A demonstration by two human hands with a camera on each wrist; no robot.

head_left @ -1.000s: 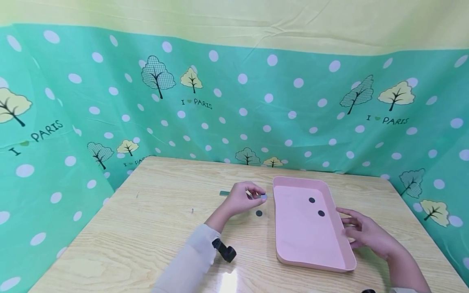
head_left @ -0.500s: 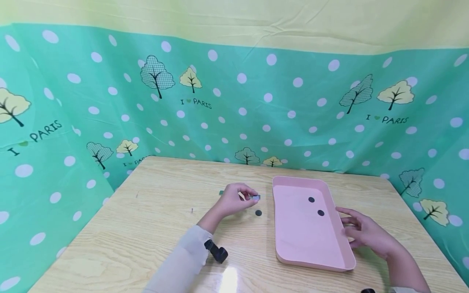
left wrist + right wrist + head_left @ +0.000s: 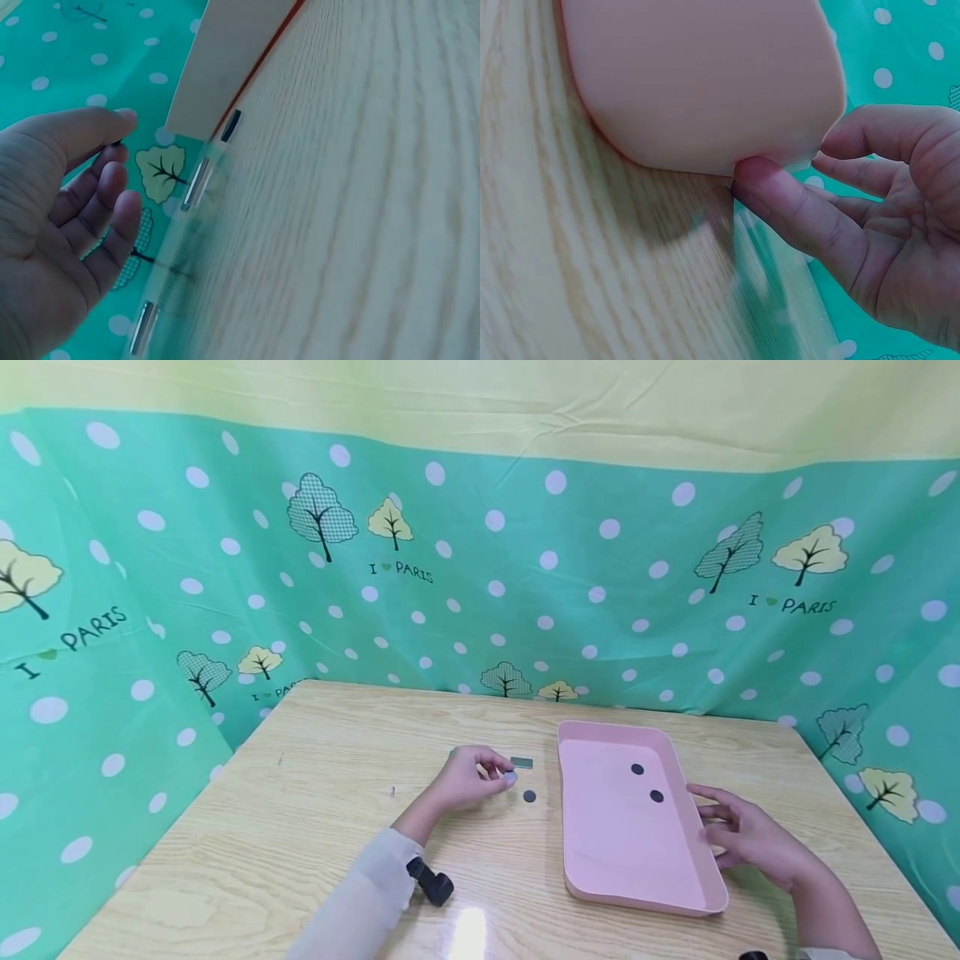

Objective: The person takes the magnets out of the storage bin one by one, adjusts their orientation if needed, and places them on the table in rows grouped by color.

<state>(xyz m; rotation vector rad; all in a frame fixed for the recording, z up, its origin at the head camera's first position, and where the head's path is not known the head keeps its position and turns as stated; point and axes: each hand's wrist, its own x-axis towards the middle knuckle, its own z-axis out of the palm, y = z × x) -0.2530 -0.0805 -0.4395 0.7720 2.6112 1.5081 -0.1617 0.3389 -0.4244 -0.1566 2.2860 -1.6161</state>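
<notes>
My left hand (image 3: 467,779) hovers above the table, pinching a small, thin dark piece (image 3: 115,143) between thumb and index finger; most of it is hidden by the fingertips. Just right of that hand a dark disc (image 3: 529,796) lies flat on the wood. Behind the fingers is a dark greenish rectangular piece (image 3: 522,762). The left wrist view shows a second rectangular piece (image 3: 144,328) farther along. My right hand (image 3: 753,839) touches the outer right wall of the pink tray (image 3: 637,897), its thumb (image 3: 780,191) against the wall. Two dark discs (image 3: 657,796) lie inside the tray.
The light wood table (image 3: 247,852) reaches back to a green dotted curtain (image 3: 450,568). A tiny dark mark or scrap (image 3: 392,791) shows on the wood to the left of the left hand.
The left hand has drawn back leftward and slightly toward me from near the tray's left wall, uncovering the rectangular piece. The right hand and tray have stayed in place.
</notes>
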